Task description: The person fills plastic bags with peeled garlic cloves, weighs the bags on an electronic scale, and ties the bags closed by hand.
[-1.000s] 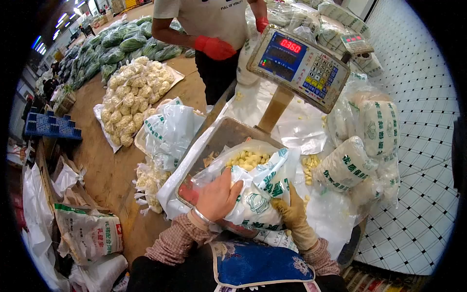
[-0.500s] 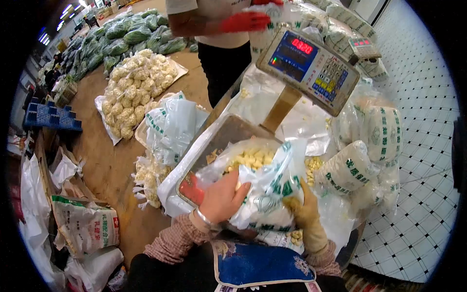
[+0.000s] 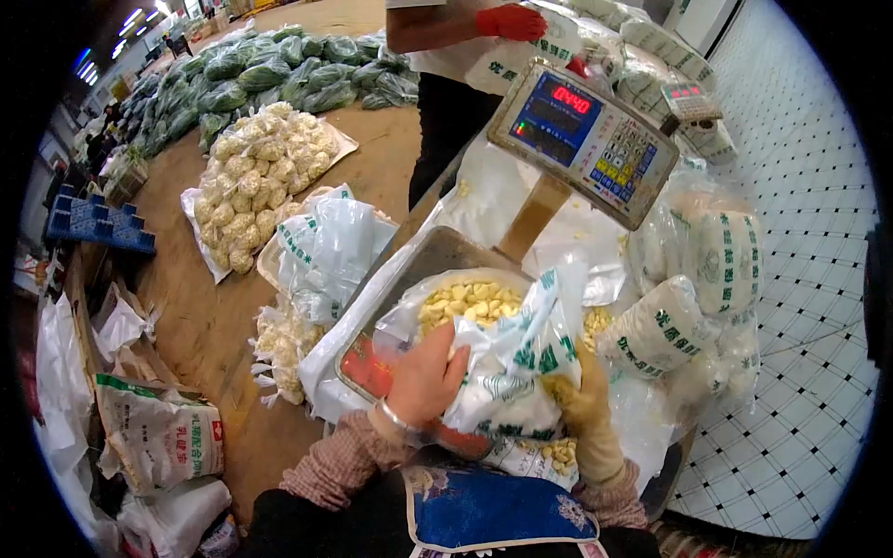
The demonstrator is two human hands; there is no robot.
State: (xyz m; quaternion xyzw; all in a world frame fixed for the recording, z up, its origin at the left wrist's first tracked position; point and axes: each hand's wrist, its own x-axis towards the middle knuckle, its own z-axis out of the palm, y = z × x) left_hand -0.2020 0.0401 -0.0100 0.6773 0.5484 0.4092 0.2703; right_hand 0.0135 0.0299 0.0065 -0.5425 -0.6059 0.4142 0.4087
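A white plastic bag with green print (image 3: 512,372) sits on the weighing scale's tray (image 3: 442,244), its mouth open. Peeled garlic cloves (image 3: 470,302) show inside it. My left hand (image 3: 423,381), bare with a bracelet at the wrist, is closed on the near left side of the bag. On the bag's right side, my right hand (image 3: 586,395) in a yellowish glove has its fingers wrapped round the plastic. Red digits glow on the scale's display (image 3: 581,112) beyond the bag. More cloves (image 3: 558,454) lie in a printed bag near my right wrist.
Filled printed bags (image 3: 660,325) are piled at the right. Bags of pale cloves (image 3: 246,186) and bundled green vegetables (image 3: 251,70) lie on the floor at left. A co-worker's red-gloved hand (image 3: 512,22) is beyond the scale. Folded plastic bags (image 3: 326,246) lie left of the scale.
The display reading has risen from 0320 to 0440. The bag's mouth is spread wider, showing more cloves. The co-worker has shifted right with a printed bag.
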